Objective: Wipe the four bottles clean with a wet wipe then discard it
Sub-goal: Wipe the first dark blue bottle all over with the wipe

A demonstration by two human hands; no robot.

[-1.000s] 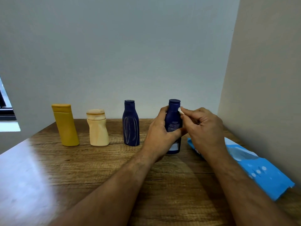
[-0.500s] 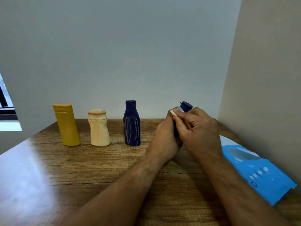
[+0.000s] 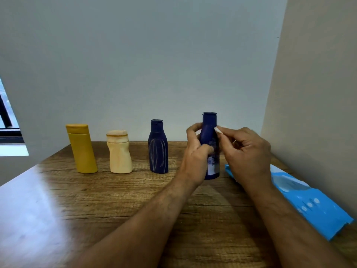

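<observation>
1. Head view, containers. Bottles stand in a row on the wooden table (image 3: pixel 116 200), taken here relative to the held navy bottle (image 3: pixel 209 136). Just left of it stands a second navy bottle (image 3: pixel 158 149), upright, with pale streaks on its front. Further left is a cream bottle (image 3: pixel 119 153) with a wider cap, upright. Furthest left is a yellow bottle (image 3: pixel 82 149), leaning slightly. All caps are closed; the contents cannot be told, since the bottles are opaque.

2. Head view, hands. The left hand (image 3: pixel 195 157) grips the held navy bottle around its middle, fingers curled round the body, bottle upright with its base at or just above the table; contact cannot be told. The right hand (image 3: pixel 247 153) pinches a small white wet wipe (image 3: pixel 218 130) between thumb and forefinger, and the wipe touches the bottle's right shoulder below the cap.

3. Head view, surroundings. A blue wipes pack (image 3: pixel 309 204) lies flat on the table to the right of the held bottle, partly hidden behind the right hand and forearm. A side wall (image 3: pixel 318 93) rises close behind the pack. A window corner (image 3: pixel 7 120) shows far left of the bottle.

4. Head view, edges and room. The row stands near the table's back edge, against the rear wall (image 3: pixel 154 64). Bare table surface extends in front of the row toward the camera, crossed by both forearms. The table's left edge runs diagonally, well left of the yellow bottle.
</observation>
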